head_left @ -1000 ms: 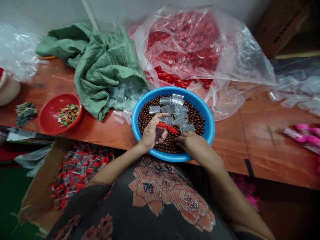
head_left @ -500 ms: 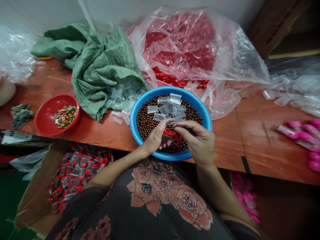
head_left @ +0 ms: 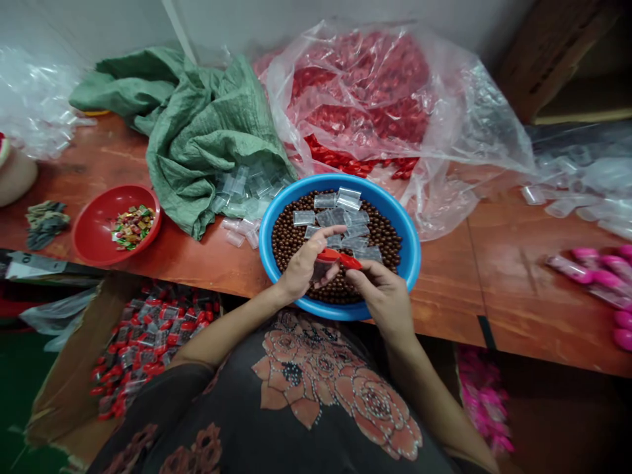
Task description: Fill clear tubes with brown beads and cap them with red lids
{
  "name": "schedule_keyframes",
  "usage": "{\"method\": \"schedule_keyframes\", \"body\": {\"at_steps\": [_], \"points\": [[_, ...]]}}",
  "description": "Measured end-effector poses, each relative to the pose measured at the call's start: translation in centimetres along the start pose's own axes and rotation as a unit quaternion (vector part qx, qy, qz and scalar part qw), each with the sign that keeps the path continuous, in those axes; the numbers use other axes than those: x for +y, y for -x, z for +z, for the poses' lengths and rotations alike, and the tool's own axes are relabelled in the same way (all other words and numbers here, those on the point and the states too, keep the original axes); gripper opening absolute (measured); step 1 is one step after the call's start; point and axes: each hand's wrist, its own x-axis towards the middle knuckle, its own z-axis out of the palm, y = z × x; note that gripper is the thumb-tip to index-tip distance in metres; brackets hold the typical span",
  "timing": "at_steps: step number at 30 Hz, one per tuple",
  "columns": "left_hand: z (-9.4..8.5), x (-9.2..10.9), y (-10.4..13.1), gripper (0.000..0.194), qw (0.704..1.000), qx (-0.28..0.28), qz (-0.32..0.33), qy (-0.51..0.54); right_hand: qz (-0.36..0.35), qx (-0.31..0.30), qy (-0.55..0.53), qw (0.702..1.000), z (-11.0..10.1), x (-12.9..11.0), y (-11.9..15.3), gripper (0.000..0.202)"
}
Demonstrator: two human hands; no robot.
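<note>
My left hand (head_left: 300,268) is closed around a small clear plastic container (head_left: 324,268) with a red rim, its index finger stretched out above it. Between my right thumb and fingertips is a red plastic cap piece (head_left: 350,261), right beside that rim; whether the two are joined I cannot tell. My right hand (head_left: 386,296) is over the near right side of a blue basin (head_left: 413,253). Brown chocolate-like balls (head_left: 289,240) fill the basin, and several clear plastic tubes (head_left: 326,200) lie on top of them.
Behind the basin lies a clear bag of red pieces (head_left: 365,85). Left are a green cloth (head_left: 197,145) and a red bowl (head_left: 83,230) of wrapped sweets. A box of red-capped containers (head_left: 148,329) stands below the table edge. Pink-capped tubes (head_left: 587,266) lie at right.
My right hand has come down and slightly left, and the red piece in its fingertips shows more plainly. My left hand, with the container, has shifted slightly left. The view has moved slightly.
</note>
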Motion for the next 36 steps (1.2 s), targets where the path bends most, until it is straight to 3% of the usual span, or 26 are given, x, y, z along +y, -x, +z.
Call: {"method": "schedule_keyframes", "body": {"at_steps": [2,4,7,10,13,18,22,26,28,31,32,34,36], "points": [[0.2,-0.6,0.0,0.060,1.000,-0.002,-0.002,-0.023,-0.015,0.052,-0.013,0.998,0.5,-0.4,0.0,0.019],[0.4,-1.2,0.0,0.063,0.999,0.005,-0.010,-0.040,-0.079,0.073,0.018,0.994,0.7,-0.8,-0.2,0.020],[0.6,-1.6,0.0,0.073,0.998,0.026,-0.028,-0.040,-0.199,0.007,0.136,0.970,0.5,-1.4,-0.6,0.039],[0.8,-1.5,-0.1,0.079,0.998,0.030,-0.056,-0.011,-0.268,-0.050,0.259,0.927,0.3,-1.7,-0.8,0.068],[1.0,-1.3,-0.3,0.071,0.996,0.026,-0.081,-0.009,-0.292,-0.064,0.317,0.900,0.2,-1.7,-0.9,0.077],[1.5,-1.6,-0.5,0.049,0.989,0.093,-0.105,0.043,-0.362,-0.059,0.329,0.870,0.0,-1.2,-2.0,0.071],[2.0,-1.8,-0.2,0.038,0.987,0.112,-0.100,0.064,-0.405,-0.056,0.327,0.852,0.1,-0.5,-2.6,0.068],[1.9,-1.4,0.1,0.040,0.989,0.105,-0.093,0.051,-0.384,-0.059,0.321,0.863,0.4,-0.7,-2.1,0.066],[1.3,-1.0,0.2,0.045,0.990,0.098,-0.098,0.023,-0.352,-0.090,0.319,0.875,0.0,-1.0,-1.9,0.068],[-0.4,0.1,0.4,0.047,0.983,0.045,-0.099,-0.151,-0.276,-0.099,0.289,0.911,-1.8,-0.3,-2.9,0.069],[-1.0,0.4,0.5,0.043,0.966,0.012,-0.086,-0.242,-0.244,-0.058,0.266,0.931,-2.8,0.5,-3.6,0.064],[-1.9,0.9,0.6,0.031,0.904,-0.054,-0.053,-0.420,-0.166,0.092,0.208,0.960,-5.0,3.0,-5.7,0.046],[-2.5,1.0,0.6,0.028,0.837,-0.102,-0.047,-0.536,-0.081,0.227,0.187,0.952,-7.4,6.0,-8.2,0.038]]}}
